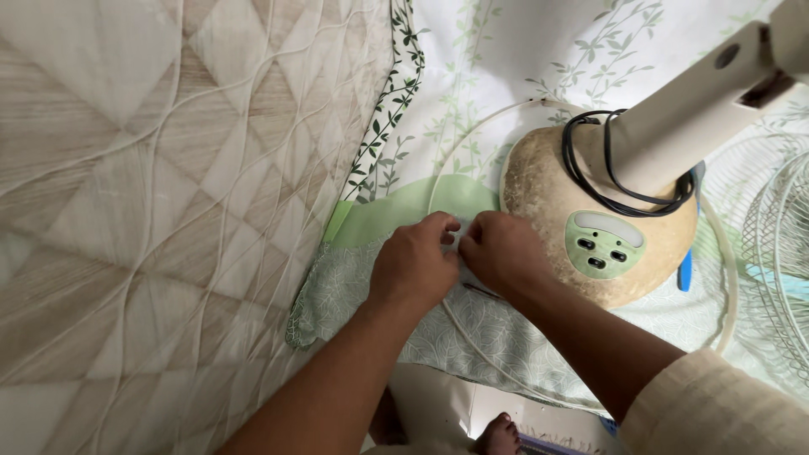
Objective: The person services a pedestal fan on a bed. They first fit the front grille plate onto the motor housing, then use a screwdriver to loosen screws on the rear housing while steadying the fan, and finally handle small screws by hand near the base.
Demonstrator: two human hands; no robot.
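Leafy bedsheet underneath; left hand and right hand together pinch something small, unidentifiable.

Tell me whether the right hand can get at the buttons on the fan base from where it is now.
Probably yes. The right hand lies beside the fan base, and the buttons face up with nothing covering them. The black cord loops higher, around the pole, clear of them.

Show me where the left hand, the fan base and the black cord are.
left hand (413, 265), head view, on the back of the hand
fan base (548, 190), head view, on its domed top
black cord (570, 160), head view, on the coil's left side
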